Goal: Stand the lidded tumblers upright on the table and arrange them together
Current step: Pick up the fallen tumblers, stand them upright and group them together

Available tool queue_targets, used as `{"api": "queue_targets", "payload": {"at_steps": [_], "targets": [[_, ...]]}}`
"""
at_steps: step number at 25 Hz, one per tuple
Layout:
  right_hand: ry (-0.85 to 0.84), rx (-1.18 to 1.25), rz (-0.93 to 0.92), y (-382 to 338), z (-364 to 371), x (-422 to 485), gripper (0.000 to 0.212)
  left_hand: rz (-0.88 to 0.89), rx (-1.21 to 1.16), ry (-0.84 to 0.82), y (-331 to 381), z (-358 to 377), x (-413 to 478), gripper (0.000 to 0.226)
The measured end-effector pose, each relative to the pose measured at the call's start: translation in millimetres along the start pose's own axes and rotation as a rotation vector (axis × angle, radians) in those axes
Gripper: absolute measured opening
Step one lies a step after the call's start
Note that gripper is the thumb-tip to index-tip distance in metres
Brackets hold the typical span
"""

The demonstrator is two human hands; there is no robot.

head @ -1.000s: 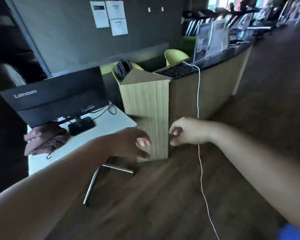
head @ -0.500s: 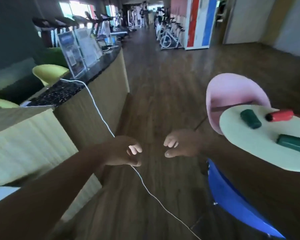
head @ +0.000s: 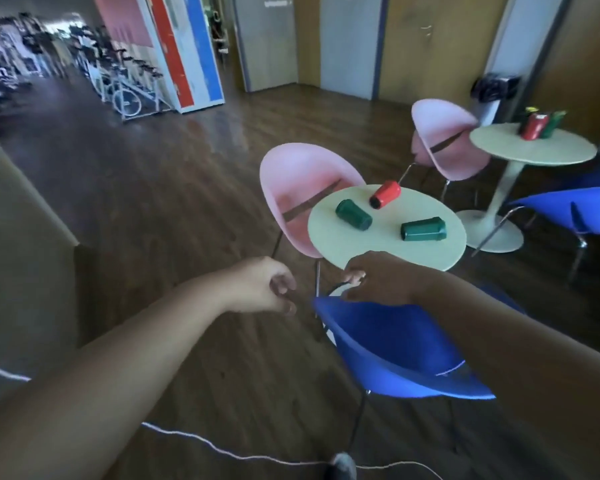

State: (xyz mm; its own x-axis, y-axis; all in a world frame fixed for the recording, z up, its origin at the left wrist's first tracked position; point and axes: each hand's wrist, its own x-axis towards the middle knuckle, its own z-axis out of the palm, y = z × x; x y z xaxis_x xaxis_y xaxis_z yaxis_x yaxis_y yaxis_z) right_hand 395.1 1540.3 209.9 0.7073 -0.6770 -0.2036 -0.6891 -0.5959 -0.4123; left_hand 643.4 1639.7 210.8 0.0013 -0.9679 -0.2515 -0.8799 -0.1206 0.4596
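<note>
Head view: three lidded tumblers, all lying on their sides on the round table point(head: 326, 233).
Red tumbler point(head: 385, 195): far side; long axis near-left to far-right, dark end toward the person.
Left green tumbler point(head: 354, 214): axis far-left to near-right.
Right green tumbler point(head: 423, 229): axis roughly left-right, dark end pointing left.
Hands: left hand point(head: 264, 285) and right hand point(head: 378, 278) loosely curled, empty, over the blue chair point(head: 395, 348), short of the tumblers.
Nearer: right hand, at the near rim; right green tumbler lies ahead, slightly right, so it is the likely first reach.
</note>
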Motion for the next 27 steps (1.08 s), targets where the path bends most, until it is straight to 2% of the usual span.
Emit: {"api": "queue_targets", "payload": {"at_steps": [5,9,19,23,27], "targets": [[0.078,0.024,0.165,62.6,-36.0,59.2,0.043,0.164,0.048,-0.069,10.6,-28.8,127.9,0.037],[0.108,0.089,0.245,95.3,-61.5,101.7,0.043,0.196,0.060,-0.112,7.0,-50.1,207.0,0.042],[0.130,0.159,0.390,135.9,-84.0,191.9,0.041,0.266,0.087,-0.227,-14.3,-90.7,357.7,0.040],[0.171,0.208,0.523,152.6,-79.8,235.0,0.039,0.349,0.132,-0.304,-26.6,-106.4,431.3,0.046],[0.254,0.290,0.692,160.7,-82.2,280.4,0.035,0.386,0.101,-0.378,-58.8,-128.9,508.0,0.042]]}}
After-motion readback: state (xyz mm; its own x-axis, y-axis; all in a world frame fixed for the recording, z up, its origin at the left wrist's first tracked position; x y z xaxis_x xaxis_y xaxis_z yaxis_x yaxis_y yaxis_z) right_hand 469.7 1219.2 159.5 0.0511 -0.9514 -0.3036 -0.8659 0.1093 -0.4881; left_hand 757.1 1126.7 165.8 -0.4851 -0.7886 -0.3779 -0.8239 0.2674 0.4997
